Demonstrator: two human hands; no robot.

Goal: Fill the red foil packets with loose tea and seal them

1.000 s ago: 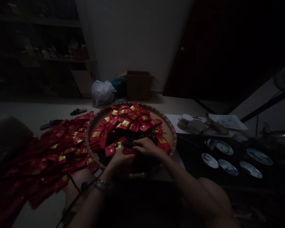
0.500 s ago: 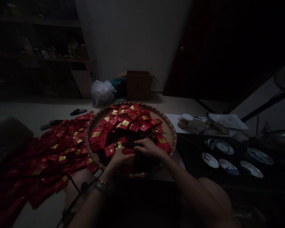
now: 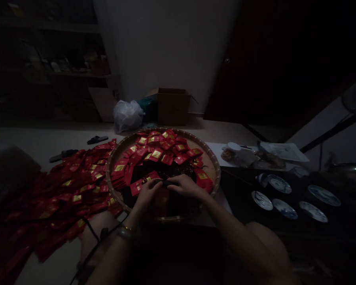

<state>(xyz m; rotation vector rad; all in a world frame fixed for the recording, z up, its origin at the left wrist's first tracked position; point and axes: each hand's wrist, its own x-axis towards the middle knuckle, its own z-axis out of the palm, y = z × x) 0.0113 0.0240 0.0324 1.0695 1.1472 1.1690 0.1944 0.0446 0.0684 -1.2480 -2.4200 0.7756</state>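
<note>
My left hand [image 3: 148, 193] and my right hand [image 3: 184, 185] are close together over the front half of a round woven tray [image 3: 216, 158]. Their closed fingers pinch a slim dark bar [image 3: 165, 183] from both ends; its exact kind is too dark to tell. Just under the bar a red packet [image 3: 161, 201] shows upright, its top edge hidden by the bar and fingers. Behind the hands lie dark loose tea-like leaves [image 3: 178, 171]. Red packets with gold labels [image 3: 156, 154] are heaped along the tray's back and sides.
A large pile of red packets [image 3: 68, 190] covers the floor at left, near dark slippers [image 3: 97, 139]. An open cardboard box [image 3: 173, 109] and a white plastic bag [image 3: 128, 114] stand by the wall. Small patterned plates [image 3: 280, 184] and a jar [image 3: 231, 151] are at right.
My left hand has moved up from the red packet's side to the left end of the dark bar. My right hand stays on the bar, nearly in place.
</note>
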